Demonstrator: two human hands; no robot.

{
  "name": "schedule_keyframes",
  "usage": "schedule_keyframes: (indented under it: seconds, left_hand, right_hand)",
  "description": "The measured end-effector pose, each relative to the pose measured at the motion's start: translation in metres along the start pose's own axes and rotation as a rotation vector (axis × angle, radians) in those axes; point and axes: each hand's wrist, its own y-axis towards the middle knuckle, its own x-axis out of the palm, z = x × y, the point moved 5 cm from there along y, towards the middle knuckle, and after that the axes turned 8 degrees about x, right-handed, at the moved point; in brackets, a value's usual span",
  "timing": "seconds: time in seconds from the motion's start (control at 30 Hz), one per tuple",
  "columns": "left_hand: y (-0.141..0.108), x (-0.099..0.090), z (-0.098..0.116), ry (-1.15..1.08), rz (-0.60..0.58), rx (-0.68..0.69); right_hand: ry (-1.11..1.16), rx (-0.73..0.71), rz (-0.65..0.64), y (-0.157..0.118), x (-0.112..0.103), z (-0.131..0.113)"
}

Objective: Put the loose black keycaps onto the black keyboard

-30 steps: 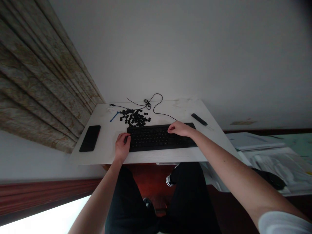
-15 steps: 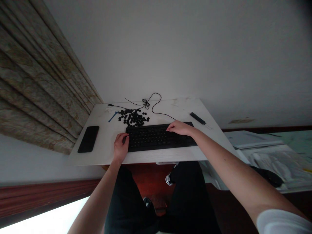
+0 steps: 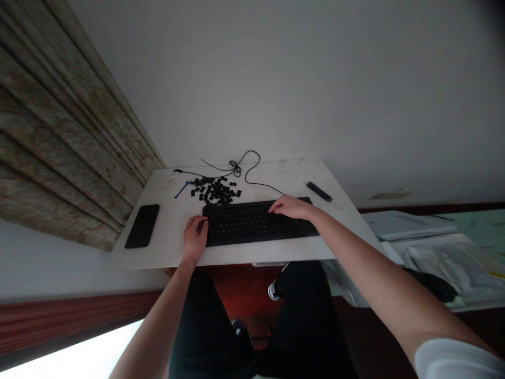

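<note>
So the black keyboard (image 3: pixel 256 223) lies long-ways, side to side, right in front; the left hand (image 3: pixel 194 238) is curled at its left end, can't tell if it's pinching anything; the right hand (image 3: pixel 291 207) rests half-open on the keys, holding nothing visible.

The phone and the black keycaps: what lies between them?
In the head view, a thin blue strip lies between the phone and the keycaps.
</note>
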Motion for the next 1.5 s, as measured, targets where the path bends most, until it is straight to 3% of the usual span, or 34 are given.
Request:
schedule_keyframes:
  seconds: [0.73,1.5]
  left_hand:
    - [-0.001,0.000,-0.002,-0.010,0.006,-0.011]
    - [-0.001,0.001,0.002,0.002,0.004,0.008]
  right_hand:
    - [-0.061,-0.068,-0.031,0.008,0.003,-0.001]
    - [-0.129,0.010,-0.015,0.021,0.004,-0.004]
